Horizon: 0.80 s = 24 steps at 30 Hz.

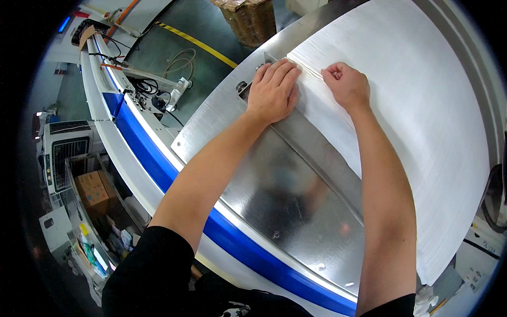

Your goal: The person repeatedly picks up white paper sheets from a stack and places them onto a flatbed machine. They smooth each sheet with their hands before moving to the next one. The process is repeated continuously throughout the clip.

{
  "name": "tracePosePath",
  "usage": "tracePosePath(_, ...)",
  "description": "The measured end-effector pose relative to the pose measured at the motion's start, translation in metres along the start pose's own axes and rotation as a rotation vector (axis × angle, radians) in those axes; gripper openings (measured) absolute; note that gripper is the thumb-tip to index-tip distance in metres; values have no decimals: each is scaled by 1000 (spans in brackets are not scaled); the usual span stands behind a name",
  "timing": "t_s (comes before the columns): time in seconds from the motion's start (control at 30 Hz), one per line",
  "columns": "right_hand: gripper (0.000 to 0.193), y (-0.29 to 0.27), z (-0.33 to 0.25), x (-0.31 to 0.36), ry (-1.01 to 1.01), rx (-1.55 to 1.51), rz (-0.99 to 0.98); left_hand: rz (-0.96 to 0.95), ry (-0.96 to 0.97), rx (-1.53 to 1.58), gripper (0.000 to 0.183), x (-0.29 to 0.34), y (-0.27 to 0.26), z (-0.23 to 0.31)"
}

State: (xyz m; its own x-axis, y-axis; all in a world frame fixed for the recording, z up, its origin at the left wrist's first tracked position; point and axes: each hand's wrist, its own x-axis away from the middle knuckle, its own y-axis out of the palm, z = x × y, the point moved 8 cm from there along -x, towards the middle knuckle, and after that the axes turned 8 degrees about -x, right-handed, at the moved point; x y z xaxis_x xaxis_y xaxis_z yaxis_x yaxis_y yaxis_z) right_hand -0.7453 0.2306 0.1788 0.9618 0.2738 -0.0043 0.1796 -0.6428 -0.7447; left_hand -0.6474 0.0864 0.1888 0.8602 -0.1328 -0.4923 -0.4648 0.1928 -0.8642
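Observation:
A thick stack of large white sheets (406, 100) lies on a metal table (285, 195); I cannot tell whether they are cloth or paper. My left hand (273, 92) lies palm down with its fingers stretched out, over a metal bracket (244, 91) at the table's edge and beside the stack's corner. The palm hides most of the bracket. My right hand (347, 87) is just to the right, closed, with thumb and fingers curled together at the layered edge of the stack. What those fingers pinch, if anything, is hidden.
A blue-and-white rail (142, 140) runs along the table's near left side. Cables (150, 90) and a white frame stand beyond it. On the floor are a brown wrapped drum (248, 21) and a yellow line (198, 45). At lower left, a crate holds a cardboard box (94, 191).

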Motion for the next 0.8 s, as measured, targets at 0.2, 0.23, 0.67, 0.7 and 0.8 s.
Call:
tracePosePath(0.2, 26, 0, 0, 0, 14, -16, -4, 24, -7, 3, 39, -1, -4, 2)
tracePosePath(0.23, 26, 0, 0, 1, 9, -18, -3, 31, -1, -6, 38, -2, -3, 3)
tracePosePath(0.67, 25, 4, -3, 0, 30, -17, -19, 25, -43, -32, 36, 23, -17, -7)
tracePosePath(0.7, 26, 4, -5, 1, 31, -20, -21, 24, -40, -38, 36, 26, -19, -7)
tracePosePath(0.8, 26, -5, -5, 14, -26, -151, 1, 18, 44, -38, 35, 21, -22, 3)
